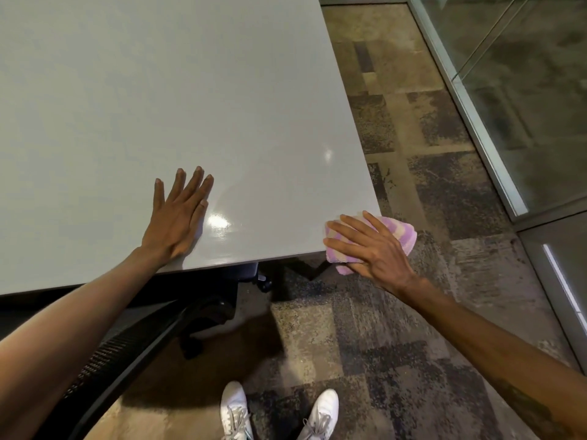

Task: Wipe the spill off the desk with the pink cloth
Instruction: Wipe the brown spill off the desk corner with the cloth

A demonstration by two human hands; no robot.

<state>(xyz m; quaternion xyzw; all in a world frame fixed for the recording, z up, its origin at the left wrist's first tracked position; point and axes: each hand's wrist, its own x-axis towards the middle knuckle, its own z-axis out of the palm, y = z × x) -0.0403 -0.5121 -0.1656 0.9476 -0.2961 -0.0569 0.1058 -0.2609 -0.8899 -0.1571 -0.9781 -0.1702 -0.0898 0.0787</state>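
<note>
**Pink cloth at the desk's near right corner, one palm flat on the top**

At the far left, a black mesh-backed office chair [127, 350] stands tucked partly under the near edge of the wide, smooth pale grey desk [158, 90], its castors showing on the floor below. The left hand [178, 217] lies flat on the desk top close to that near edge, palm down, fingers spread and straight, gripping nothing. Just to its right a glossy patch [219, 222] on the surface catches a bright reflection; whether it is wet cannot be told.

Further right, the right hand [368, 246] presses down on the pink and cream striped terry cloth [400, 233], fingers splayed wide over it with the palm on top. The cloth sits bunched at the near right corner of the desk, part of it on the top and part overhanging the edge above the floor.

Below, between the arms, two white lace-up shoes [235, 411] stand on mottled brown and grey carpet tiles [413, 344]. At the far right runs a glass partition in a metal frame [495, 160].
</note>
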